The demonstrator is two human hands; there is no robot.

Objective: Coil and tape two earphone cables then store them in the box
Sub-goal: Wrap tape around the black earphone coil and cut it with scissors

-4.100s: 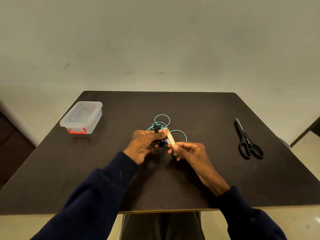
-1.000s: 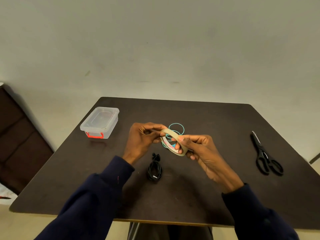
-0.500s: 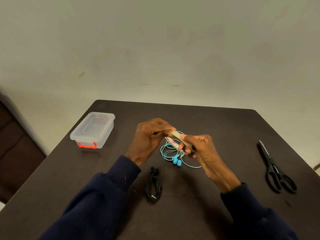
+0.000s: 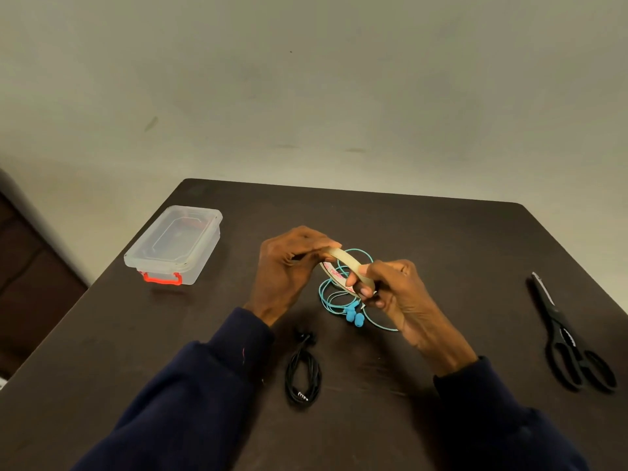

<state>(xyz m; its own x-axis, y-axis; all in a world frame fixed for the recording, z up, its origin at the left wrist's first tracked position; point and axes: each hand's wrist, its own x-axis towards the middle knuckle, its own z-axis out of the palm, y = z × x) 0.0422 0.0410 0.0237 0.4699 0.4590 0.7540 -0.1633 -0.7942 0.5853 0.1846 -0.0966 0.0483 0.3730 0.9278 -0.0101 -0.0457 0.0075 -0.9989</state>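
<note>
I hold a beige roll of tape [image 4: 345, 263] above the table between both hands. My left hand [image 4: 289, 266] pinches its far-left edge; my right hand [image 4: 394, 290] grips its right side with curled fingers. Under the roll the teal earphones [image 4: 339, 300] lie loosely looped on the table, their blue buds toward me. The black earphones [image 4: 303, 372] lie coiled in a tight bundle nearer me, apart from both hands. A clear plastic box [image 4: 176, 244] with a red latch stands at the left, its lid on.
Black scissors [image 4: 565, 338] lie at the right side of the dark table [image 4: 441, 239]. A pale wall rises behind the table. A dark piece of furniture [image 4: 30, 273] stands at the far left, off the table.
Earlier both hands held the black coil with tape; it now lies on the table. The hands have the tape roll raised over the teal cable, little moved in the last half second.
</note>
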